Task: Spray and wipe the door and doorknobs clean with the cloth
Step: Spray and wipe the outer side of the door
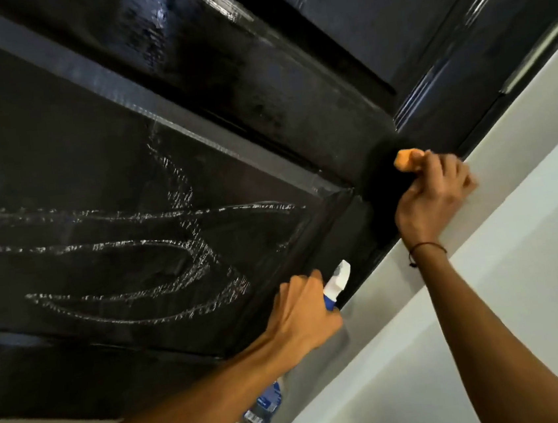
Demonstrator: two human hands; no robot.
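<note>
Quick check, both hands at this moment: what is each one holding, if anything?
Left hand: grips the spray bottle, nozzle toward the black door.
Right hand: holds the orange cloth at the door's edge.

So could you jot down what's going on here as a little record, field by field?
surface: black panelled door, beside a white frame
marks: whitish looping streaks on the lower panel
left hand: grips a spray bottle, nozzle toward the door
right hand: holds an orange cloth at the door's edge
wrist: dark cord bracelet on the right arm
doorknobs: none in view
</note>
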